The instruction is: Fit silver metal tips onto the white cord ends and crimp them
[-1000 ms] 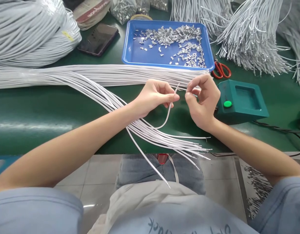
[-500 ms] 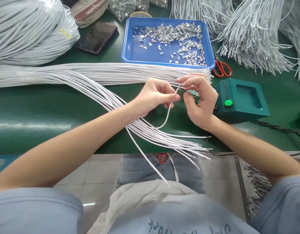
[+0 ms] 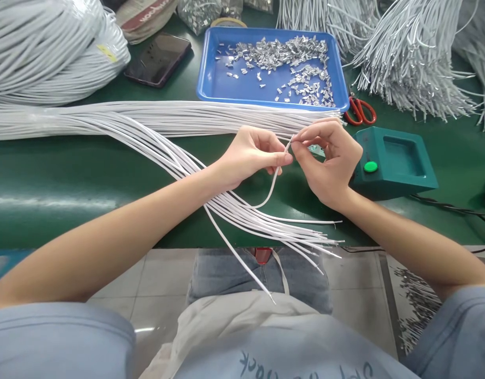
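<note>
Between thumb and fingers, my left hand (image 3: 256,155) pinches a white wire (image 3: 273,181) close to its end, which points up and to the right. The wire bends down from there to a loose bunch of white wires (image 3: 258,218) under my left forearm. My right hand (image 3: 329,158) is closed at the tip of that same wire, thumb and forefinger pressed together on it. Several bunch ends show short bared tips. Behind both hands lies a thicker bundle of white wires (image 3: 179,118), taped at the left.
A blue tray (image 3: 242,95) holds small metal terminals. Red-handled scissors (image 3: 361,111) and a green machine with a lit green button (image 3: 400,163) are at the right. A phone (image 3: 159,59), coiled grey cable (image 3: 49,47) and finished-looking wire bundles (image 3: 412,58) lie farther back.
My right thumb and forefinger have come together on the wire's tip, where they were apart before. My left hand keeps its pinch, almost unmoved.
</note>
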`<state>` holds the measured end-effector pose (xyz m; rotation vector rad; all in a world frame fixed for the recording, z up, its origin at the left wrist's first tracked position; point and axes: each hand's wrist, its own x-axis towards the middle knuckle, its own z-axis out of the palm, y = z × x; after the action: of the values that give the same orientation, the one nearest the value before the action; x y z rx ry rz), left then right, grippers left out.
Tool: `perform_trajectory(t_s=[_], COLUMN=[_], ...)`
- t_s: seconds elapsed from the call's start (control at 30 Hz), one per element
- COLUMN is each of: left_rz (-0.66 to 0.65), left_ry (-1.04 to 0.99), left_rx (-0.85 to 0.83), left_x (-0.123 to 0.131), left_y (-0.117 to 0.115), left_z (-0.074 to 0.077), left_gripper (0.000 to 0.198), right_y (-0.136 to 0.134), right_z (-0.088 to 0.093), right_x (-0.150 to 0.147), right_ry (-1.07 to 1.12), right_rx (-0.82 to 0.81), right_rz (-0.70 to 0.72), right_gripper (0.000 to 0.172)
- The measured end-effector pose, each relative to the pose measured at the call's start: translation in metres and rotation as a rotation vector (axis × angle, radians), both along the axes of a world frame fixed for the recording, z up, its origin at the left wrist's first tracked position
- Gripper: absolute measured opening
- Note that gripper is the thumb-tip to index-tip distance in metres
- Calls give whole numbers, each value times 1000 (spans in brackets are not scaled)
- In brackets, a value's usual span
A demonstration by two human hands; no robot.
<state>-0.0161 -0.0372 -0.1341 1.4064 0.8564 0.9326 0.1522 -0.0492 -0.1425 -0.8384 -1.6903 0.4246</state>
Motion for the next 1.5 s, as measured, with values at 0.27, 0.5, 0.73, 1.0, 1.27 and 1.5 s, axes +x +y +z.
perform_trajectory(t_s=[0.27, 0.5, 0.73, 1.0, 1.27, 1.5], left_rz=[34, 10, 45, 93, 196, 276], left_ry=[-32, -63, 22, 56, 438, 118], left_rx=[-15, -13, 37, 210, 812, 469], left_x=[-1, -1, 0, 7, -12, -5], left_y=[0, -1, 1, -15, -8, -12], left_z=[-1, 0, 1, 6, 3, 17], left_gripper=[47, 48, 45, 31, 12, 8], right_y=[3, 8, 5, 2, -2, 0], right_z=[-1, 1, 3, 15, 32, 31], right_x=[2, 0, 1, 4, 0, 0], right_ry=[3, 83, -27, -214, 150, 241], right_rx=[-91, -332, -235, 46, -784, -719], right_rz=[12, 201, 127, 50, 544, 376], right_gripper=[9, 23, 11, 22, 23, 14])
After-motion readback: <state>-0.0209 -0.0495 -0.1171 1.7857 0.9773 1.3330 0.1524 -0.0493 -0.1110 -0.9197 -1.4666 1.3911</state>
